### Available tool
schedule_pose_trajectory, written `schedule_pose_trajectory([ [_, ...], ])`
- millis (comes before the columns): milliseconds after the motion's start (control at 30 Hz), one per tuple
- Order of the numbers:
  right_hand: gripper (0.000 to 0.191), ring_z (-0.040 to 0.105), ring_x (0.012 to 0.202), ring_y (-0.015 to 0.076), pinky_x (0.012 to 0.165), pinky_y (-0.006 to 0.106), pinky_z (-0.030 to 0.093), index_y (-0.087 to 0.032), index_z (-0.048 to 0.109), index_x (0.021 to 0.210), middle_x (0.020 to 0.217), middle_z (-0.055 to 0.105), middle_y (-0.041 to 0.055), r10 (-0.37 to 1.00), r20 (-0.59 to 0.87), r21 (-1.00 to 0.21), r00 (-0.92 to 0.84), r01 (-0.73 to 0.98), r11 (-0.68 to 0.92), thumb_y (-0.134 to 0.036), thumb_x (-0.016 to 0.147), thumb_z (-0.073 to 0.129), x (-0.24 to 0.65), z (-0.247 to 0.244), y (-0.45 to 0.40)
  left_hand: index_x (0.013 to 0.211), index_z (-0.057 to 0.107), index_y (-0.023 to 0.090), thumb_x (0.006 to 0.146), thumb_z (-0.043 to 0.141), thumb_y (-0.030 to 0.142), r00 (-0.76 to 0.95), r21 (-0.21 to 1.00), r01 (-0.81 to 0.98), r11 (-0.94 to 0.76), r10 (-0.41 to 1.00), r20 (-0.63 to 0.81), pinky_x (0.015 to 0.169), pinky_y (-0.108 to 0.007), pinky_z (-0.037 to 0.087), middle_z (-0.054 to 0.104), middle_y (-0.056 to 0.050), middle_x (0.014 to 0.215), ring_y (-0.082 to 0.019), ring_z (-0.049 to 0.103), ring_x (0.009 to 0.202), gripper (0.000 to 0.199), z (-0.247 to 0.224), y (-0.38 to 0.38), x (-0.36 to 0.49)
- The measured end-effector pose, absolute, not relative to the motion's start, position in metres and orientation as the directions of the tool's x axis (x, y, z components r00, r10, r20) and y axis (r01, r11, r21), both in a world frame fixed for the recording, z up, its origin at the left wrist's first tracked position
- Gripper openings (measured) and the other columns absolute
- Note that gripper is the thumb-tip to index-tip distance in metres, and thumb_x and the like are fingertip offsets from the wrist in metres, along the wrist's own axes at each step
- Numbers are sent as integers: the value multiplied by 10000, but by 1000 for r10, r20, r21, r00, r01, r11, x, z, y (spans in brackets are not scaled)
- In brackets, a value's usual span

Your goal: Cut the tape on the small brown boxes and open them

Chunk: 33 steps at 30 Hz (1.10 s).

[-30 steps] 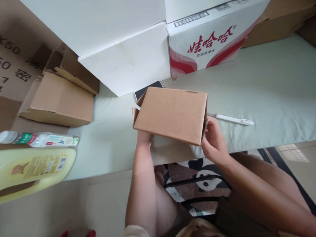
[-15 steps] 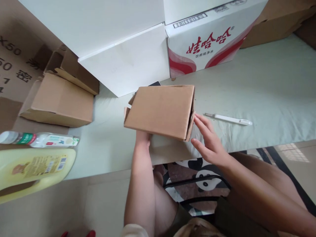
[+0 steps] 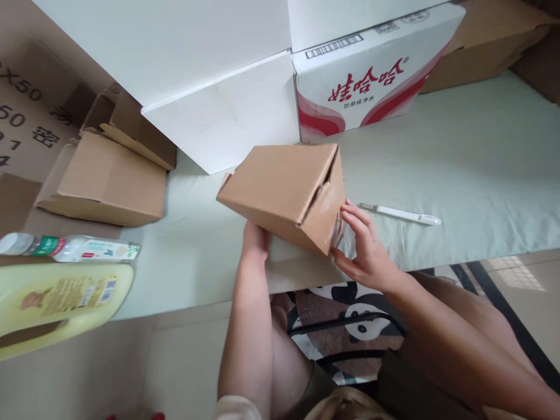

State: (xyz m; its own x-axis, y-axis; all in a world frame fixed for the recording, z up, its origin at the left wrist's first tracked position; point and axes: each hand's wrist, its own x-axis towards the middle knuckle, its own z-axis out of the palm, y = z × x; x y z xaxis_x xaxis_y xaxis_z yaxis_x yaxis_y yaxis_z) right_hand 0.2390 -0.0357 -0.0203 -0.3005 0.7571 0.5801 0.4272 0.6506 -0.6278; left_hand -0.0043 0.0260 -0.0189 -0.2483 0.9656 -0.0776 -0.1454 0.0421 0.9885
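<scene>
A brown cardboard box (image 3: 280, 181) is tilted above the cloth-covered table, its right end turned partly toward me. Clear tape shows on that end, and a flap sticks out at the left end. Under the box is my left hand (image 3: 256, 242), its fingers hidden by the cardboard. At the lower right edge of the box, my right hand (image 3: 363, 245) touches the taped end with curved fingers, the loose-looking tape by the fingertips. A white utility knife (image 3: 402, 214) lies on the cloth to the right of this hand.
Brown boxes (image 3: 109, 175) stand at the left, above a plastic bottle (image 3: 83, 247) and a yellow jug (image 3: 65, 297). White boxes (image 3: 231, 111) and a red-and-white carton (image 3: 354, 87) line the back. A panda-patterned stool (image 3: 367, 321) is below the table edge (image 3: 481, 248).
The box has turned and tilted, so its taped right end now shows. My right hand's fingers have moved slightly left and curled in against that end.
</scene>
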Motion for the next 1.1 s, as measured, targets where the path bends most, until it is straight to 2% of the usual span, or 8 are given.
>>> schedule_pose_trajectory([
  [233, 631, 479, 1423, 417, 1135, 695, 485, -362, 506, 1386, 1491, 424, 126, 811, 569, -707, -134, 425, 566, -494, 844, 800, 237, -10, -39, 1003, 754, 196, 864, 466, 800, -95, 913, -304, 270, 945, -312, 1060, -509, 559, 802, -137, 1139, -380, 657, 1306, 684, -21, 22, -3],
  [467, 518, 445, 1504, 362, 1179, 609, 483, -383, 457, 1555, 1609, 443, 91, 847, 504, -772, -170, 350, 530, -398, 1041, 515, 247, 5, -37, 1012, 787, 268, 834, 600, 801, -169, 934, -131, 333, 921, -352, 1123, -529, 501, 781, -105, 1245, -364, 632, 1346, 593, -36, 20, -2],
  [633, 486, 453, 1509, 364, 1194, 616, 458, -345, 521, 1502, 1616, 480, 99, 852, 501, -788, -152, 326, 522, -447, 1028, 538, 251, 5, -35, 821, 761, 241, 853, 708, 637, 34, 940, -4, 341, 940, -341, 722, -434, 613, 785, -104, 764, -294, 757, 789, 401, -38, 15, -3],
  [733, 449, 481, 1491, 367, 1187, 622, 457, -329, 558, 1455, 1604, 498, 106, 842, 523, -785, -133, 309, 537, -459, 1026, 537, 253, 2, -33, 678, 705, 231, 863, 717, 566, 135, 908, 96, 407, 899, -417, 478, -325, 497, 640, -45, 512, -226, 656, 508, 382, -31, 11, -1],
  [800, 440, 518, 1462, 367, 1164, 618, 480, -314, 570, 1437, 1585, 519, 120, 829, 539, -767, -152, 318, 557, -442, 1017, 553, 254, 1, -32, 748, 737, 216, 865, 716, 536, 117, 893, 152, 423, 890, -441, 531, -340, 528, 691, -62, 601, -237, 693, 570, 341, -25, 10, -1],
  [900, 457, 561, 1426, 361, 1136, 592, 517, -300, 570, 1441, 1556, 551, 136, 795, 542, -720, -273, 338, 606, -397, 995, 591, 253, 2, -32, 1145, 738, 249, 810, 784, 504, -55, 953, 78, 291, 956, -288, 847, -447, 602, 785, -120, 1127, -305, 762, 984, 424, -16, 14, -8],
  [967, 473, 558, 1436, 347, 1146, 572, 518, -302, 559, 1460, 1562, 553, 134, 758, 544, -693, -360, 316, 648, -371, 994, 596, 250, 5, -34, 1344, 627, 322, 806, 776, 563, -191, 994, -17, 106, 976, -107, 1016, -483, 556, 652, -109, 1455, -324, 667, 1276, 608, -10, 17, -16],
  [1100, 497, 494, 1504, 303, 1216, 532, 464, -300, 523, 1504, 1607, 526, 120, 663, 520, -698, -538, 180, 693, -356, 1014, 584, 247, 16, -37, 1402, 555, 365, 833, 706, 670, -225, 983, -72, -172, 962, 152, 1156, -451, 469, 495, -65, 1620, -313, 485, 1490, 663, 1, 14, -25],
])
